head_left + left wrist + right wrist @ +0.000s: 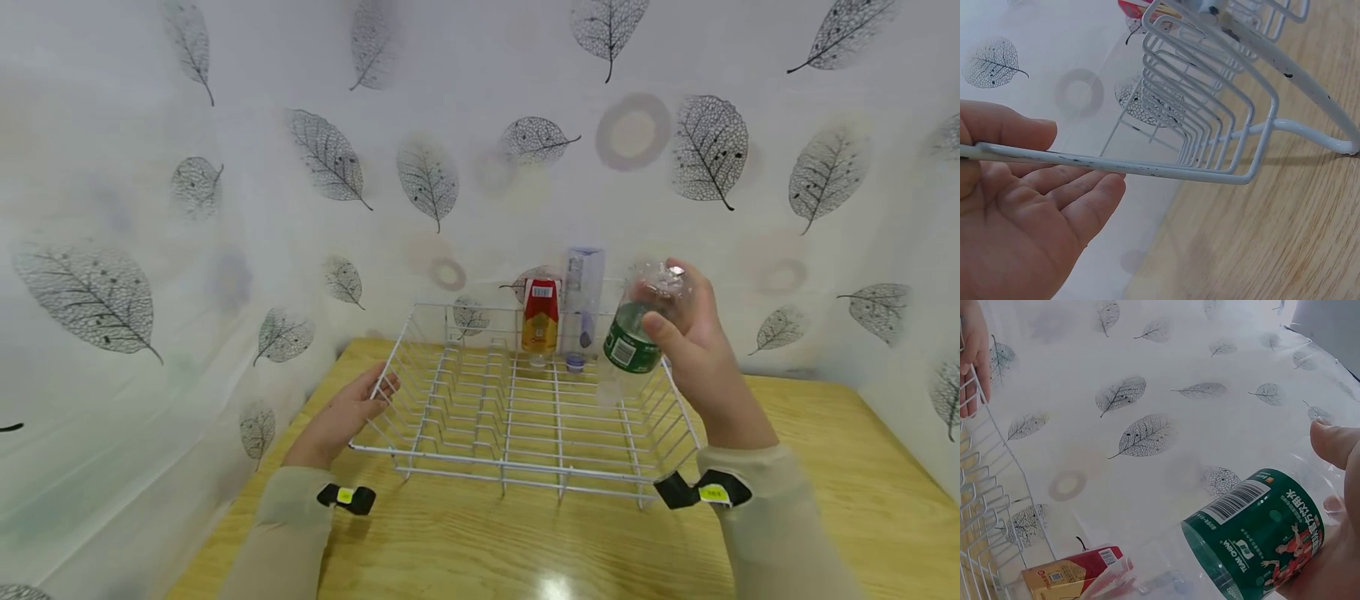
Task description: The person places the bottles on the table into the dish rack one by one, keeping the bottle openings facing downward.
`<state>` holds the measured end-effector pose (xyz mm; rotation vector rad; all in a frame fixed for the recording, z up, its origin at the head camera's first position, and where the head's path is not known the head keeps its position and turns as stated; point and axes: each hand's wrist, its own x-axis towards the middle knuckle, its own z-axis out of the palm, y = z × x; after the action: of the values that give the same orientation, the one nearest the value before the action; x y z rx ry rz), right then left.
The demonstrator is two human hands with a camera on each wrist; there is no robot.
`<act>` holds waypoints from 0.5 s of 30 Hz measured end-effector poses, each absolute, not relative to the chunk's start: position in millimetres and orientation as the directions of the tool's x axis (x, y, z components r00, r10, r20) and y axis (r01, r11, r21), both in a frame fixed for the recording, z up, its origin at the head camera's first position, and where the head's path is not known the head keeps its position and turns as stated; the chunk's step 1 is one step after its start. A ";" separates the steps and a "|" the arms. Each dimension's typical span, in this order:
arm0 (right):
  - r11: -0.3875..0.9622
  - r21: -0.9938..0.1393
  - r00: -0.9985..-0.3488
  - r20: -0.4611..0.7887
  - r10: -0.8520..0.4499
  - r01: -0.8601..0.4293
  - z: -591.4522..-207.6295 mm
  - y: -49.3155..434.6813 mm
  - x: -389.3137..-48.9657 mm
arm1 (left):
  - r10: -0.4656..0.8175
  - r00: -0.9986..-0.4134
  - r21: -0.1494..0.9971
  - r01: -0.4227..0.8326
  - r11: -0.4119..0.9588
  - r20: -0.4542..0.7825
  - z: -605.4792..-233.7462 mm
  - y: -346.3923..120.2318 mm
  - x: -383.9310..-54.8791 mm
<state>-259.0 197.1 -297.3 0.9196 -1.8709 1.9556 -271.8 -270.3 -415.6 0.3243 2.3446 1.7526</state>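
My right hand (pixel 693 333) grips a clear plastic bottle (pixel 632 342) with a green label around its base end. The bottle is tilted upside down, its neck pointing down over the right part of a white wire dish rack (pixel 457 457). At the rack's left side, my left hand (pixel 348 412) holds the rim wire (pixel 1147 170); the thumb lies above it and the other fingers stretch out below. Toward the back of the rack, a bottle with a red and gold label (pixel 541 321) stands upside down beside a clear, bluish bottle (pixel 583 292), also neck down.
The rack stands on a light wooden table (pixel 465 542). A whitish curtain (pixel 487 75) with a leaf print hangs close behind the table and along its left side. Upright wire dividers (pixel 487 400) line the left half of the rack.
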 end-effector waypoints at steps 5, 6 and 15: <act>-0.012 -0.797 -0.775 0.591 -0.223 -0.604 -288.8 200.5 -271.4 | 0.290 -0.957 0.961 0.066 0.268 -0.015 -416.5 -269.5 -271.6; 0.019 -0.798 -0.781 0.583 -0.222 -0.602 -287.8 201.6 -274.3 | 0.292 -0.957 0.961 0.070 0.267 -0.011 -416.4 -269.1 -271.5; 0.207 -0.841 -0.866 0.490 -0.098 -0.499 -289.9 210.5 -311.1 | 0.292 -0.956 0.964 0.077 0.254 -0.001 -417.7 -268.9 -271.8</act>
<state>-311.1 210.5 -289.9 0.5603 -2.1584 1.7010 -271.8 -268.9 -417.7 0.3488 2.3392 1.7827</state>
